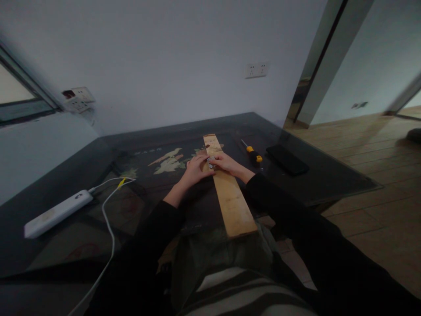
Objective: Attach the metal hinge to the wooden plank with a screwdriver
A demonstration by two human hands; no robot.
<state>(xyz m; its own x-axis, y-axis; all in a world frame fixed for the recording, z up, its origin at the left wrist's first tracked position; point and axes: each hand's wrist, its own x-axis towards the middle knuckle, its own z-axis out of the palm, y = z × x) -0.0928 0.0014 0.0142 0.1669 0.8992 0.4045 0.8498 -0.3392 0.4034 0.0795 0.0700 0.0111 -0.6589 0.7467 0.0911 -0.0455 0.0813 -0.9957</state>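
A long pale wooden plank (pixel 230 197) lies across a dark glass table (pixel 98 158), its near end jutting over the table edge toward my lap. A small metal piece (pixel 211 162), maybe a hinge, sits on the plank near its middle. My left hand (pixel 196 170) rests on the plank's left edge with its fingertips on the metal piece. My right hand (pixel 225 163) lies on the plank from the right, fingers also touching that piece. Both sleeves are black.
A screwdriver with a yellow and black handle (pixel 254 154) lies right of the plank, and a black phone (pixel 287 159) beyond it. A white power bank (pixel 57 213) with white cables (pixel 110 219) sits at the left. Wooden floor at right.
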